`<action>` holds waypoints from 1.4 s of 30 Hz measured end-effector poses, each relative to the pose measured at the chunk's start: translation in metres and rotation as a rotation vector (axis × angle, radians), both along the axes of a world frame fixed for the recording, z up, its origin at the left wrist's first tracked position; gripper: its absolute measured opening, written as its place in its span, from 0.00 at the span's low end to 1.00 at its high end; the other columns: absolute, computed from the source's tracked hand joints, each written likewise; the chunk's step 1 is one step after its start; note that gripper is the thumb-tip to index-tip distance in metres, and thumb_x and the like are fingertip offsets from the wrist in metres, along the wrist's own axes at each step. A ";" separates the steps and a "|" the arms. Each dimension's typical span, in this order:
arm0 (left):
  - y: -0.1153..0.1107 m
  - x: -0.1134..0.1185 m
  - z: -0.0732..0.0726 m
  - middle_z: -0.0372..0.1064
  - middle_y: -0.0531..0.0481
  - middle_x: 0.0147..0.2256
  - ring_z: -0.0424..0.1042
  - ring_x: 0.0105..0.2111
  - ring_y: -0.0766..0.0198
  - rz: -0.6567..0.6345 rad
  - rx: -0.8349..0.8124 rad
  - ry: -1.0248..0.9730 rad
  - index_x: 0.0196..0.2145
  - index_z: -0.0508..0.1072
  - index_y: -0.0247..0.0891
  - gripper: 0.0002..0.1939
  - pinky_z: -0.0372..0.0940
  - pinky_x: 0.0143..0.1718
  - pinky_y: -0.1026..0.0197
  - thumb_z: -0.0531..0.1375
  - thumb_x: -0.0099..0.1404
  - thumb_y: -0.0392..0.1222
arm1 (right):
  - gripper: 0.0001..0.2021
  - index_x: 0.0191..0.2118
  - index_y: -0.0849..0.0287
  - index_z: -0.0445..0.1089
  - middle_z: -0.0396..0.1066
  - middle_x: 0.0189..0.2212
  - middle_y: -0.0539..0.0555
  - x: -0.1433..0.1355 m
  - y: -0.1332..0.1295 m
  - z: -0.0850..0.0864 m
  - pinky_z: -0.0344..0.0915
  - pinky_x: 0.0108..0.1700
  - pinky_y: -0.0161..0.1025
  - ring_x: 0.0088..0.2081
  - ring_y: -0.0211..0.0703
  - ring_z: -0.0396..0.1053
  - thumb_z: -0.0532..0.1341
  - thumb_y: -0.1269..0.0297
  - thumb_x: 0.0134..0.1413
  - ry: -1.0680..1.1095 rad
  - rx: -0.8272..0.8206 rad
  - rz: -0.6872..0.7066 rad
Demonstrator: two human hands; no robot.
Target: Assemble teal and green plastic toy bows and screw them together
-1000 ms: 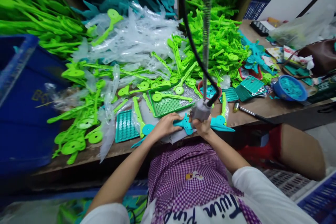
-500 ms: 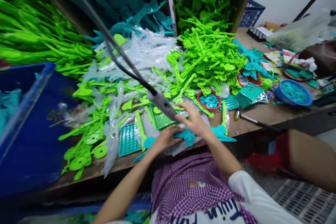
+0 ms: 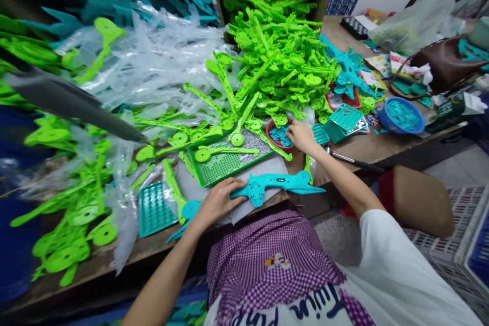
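Turquoise plastic piece under the left hand, right hand at the red bowl

Long turquoise plastic piece with a slotted middle and a forked right end [image 3: 256, 191]: one, lying crosswise at the near edge of the brown table [image 3: 297, 164], partly on a pale sheet [image 3: 273, 167]; a turquoise disc [image 3: 191, 209] shows left of the left wrist, the join hidden

Left hand [image 3: 220, 199]: closed over the piece's left part, fingers on top

Right hand [image 3: 303, 137]: off the piece, fingers bent together at the rim of a small round red bowl [image 3: 268, 135] of flat blue bits [image 3: 278, 135]; whether it pinches one, cannot tell

Green perforated tray [image 3: 212, 169]: just beyond the piece, silvery metal bits [image 3: 266, 143] at its right, a lime-green disc-ended plastic stick [image 3: 229, 151] across it

Teal studded tray [image 3: 156, 210]: left of the left hand

Grey powered driver [image 3: 72, 99]: blurred, slanting at upper left, well apart from both hands

Lime-green plastic parts [image 3: 282, 56]: large heap, farther back, beside clear plastic bags [image 3: 164, 51]

Round blue bowl [image 3: 418, 123]: far right, holding turquoise pieces
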State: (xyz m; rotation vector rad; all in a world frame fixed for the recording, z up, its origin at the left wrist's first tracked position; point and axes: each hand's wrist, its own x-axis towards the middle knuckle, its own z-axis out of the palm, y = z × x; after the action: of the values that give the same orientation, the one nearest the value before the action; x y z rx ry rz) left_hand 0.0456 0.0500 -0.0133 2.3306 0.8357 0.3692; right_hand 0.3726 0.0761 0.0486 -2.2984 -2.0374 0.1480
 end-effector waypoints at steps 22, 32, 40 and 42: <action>0.006 0.163 0.072 0.78 0.46 0.37 0.77 0.36 0.62 0.234 -0.386 -0.733 0.42 0.75 0.36 0.14 0.72 0.39 0.59 0.59 0.67 0.48 | 0.17 0.32 0.56 0.70 0.67 0.31 0.51 -0.030 -0.091 0.012 0.66 0.36 0.40 0.32 0.40 0.67 0.56 0.47 0.62 1.000 0.488 0.016; 0.000 0.098 0.017 0.76 0.44 0.38 0.75 0.38 0.60 -0.364 0.159 -0.128 0.39 0.77 0.37 0.14 0.70 0.39 0.59 0.51 0.72 0.39 | 0.13 0.40 0.56 0.74 0.72 0.38 0.57 -0.026 -0.150 -0.038 0.64 0.49 0.46 0.44 0.49 0.70 0.55 0.57 0.64 0.604 0.325 -0.029; 0.007 0.099 0.020 0.73 0.42 0.44 0.73 0.43 0.59 -0.517 0.150 0.024 0.46 0.75 0.39 0.15 0.67 0.46 0.57 0.49 0.71 0.36 | 0.13 0.40 0.56 0.75 0.71 0.37 0.56 -0.032 -0.143 -0.048 0.59 0.49 0.46 0.44 0.47 0.68 0.54 0.60 0.66 0.437 0.193 0.013; 0.004 0.099 0.019 0.73 0.43 0.42 0.72 0.42 0.59 -0.493 0.176 0.030 0.46 0.75 0.39 0.15 0.67 0.45 0.57 0.49 0.72 0.36 | 0.12 0.40 0.56 0.75 0.71 0.37 0.56 -0.033 -0.144 -0.047 0.59 0.49 0.45 0.44 0.47 0.68 0.54 0.61 0.66 0.428 0.190 0.011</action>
State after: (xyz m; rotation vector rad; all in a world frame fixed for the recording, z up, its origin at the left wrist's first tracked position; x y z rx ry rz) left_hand 0.1447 0.0536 0.0052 2.6077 0.2254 0.1992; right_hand 0.3400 -0.0676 0.0021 -1.9389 -1.7647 0.3907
